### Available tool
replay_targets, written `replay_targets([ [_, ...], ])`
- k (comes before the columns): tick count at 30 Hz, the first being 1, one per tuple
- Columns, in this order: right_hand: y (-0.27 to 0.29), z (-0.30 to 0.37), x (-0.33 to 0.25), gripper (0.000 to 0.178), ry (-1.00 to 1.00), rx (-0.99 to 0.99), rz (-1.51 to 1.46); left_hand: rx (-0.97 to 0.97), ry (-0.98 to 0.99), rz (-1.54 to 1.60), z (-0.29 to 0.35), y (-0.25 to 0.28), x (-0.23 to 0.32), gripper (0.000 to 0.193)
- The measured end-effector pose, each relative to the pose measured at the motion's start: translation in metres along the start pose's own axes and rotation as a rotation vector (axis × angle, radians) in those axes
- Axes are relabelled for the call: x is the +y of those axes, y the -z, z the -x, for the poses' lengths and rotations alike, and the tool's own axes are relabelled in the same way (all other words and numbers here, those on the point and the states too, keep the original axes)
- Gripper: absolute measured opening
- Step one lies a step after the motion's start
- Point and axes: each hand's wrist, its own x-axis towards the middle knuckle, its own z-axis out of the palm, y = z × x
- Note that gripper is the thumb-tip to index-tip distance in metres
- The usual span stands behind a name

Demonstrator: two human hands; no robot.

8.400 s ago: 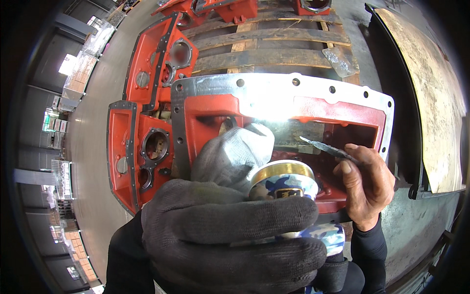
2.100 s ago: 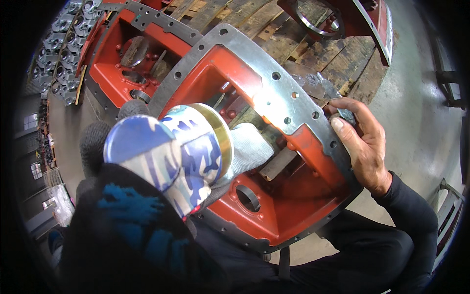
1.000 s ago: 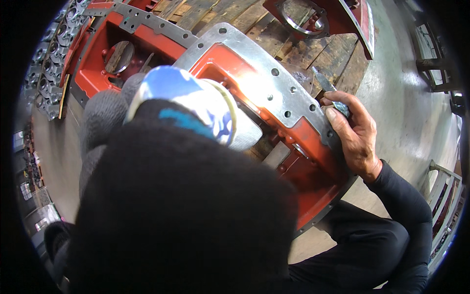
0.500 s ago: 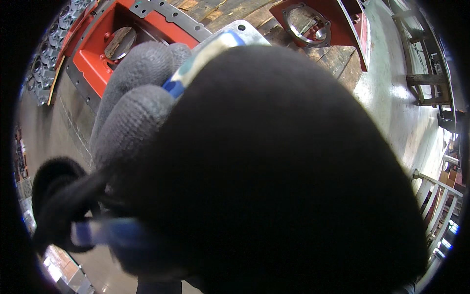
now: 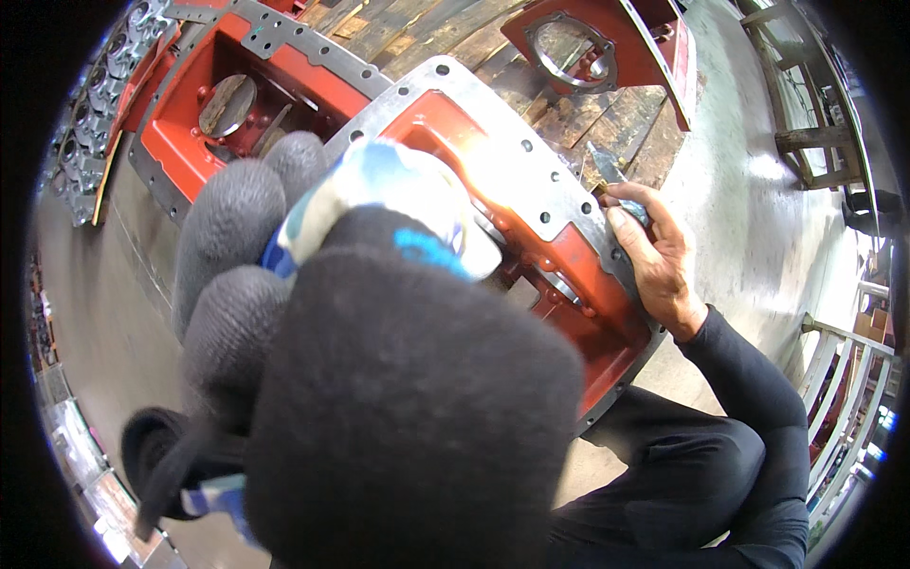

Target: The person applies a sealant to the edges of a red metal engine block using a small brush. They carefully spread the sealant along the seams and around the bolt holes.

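Close in front, a grey-gloved hand, my left hand (image 5: 232,237), has its fingers curled on a white and blue patterned cloth (image 5: 332,185). A large blurred dark fabric shape (image 5: 408,379) hides part of this hand and of the casting behind. Bare-fingered below a dark sleeve, my right hand (image 5: 659,251) is at the right edge of a red metal housing (image 5: 607,351) with a grey machined flange. It grips a small tool with a pointed metal blade (image 5: 607,163); most of its handle is hidden by the fingers.
A second red housing (image 5: 180,142) stands at the far left, beside stacked grey metal castings (image 5: 85,156). Another red part (image 5: 654,57) with a round opening rests on wooden planks (image 5: 417,33). A pale slatted rail (image 5: 834,379) and a wooden rack (image 5: 806,142) stand at the right.
The dark shape has shrunk and moved down and left, uncovering the middle housing, my right hand and my bent leg. The gloved hand with the cloth has shifted slightly down.
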Motion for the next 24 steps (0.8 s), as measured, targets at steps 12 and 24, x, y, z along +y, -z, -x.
replay_targets([
  [12, 0.004, -0.002, -0.010, 0.025, 0.001, -0.014, 0.097, 0.022, -0.026, -0.142, 0.024, 0.039, 0.031, 0.054],
  [24, 0.004, -0.001, -0.010, 0.024, 0.035, -0.009, 0.101, 0.007, -0.018, -0.202, 0.031, 0.048, 0.030, 0.057],
])
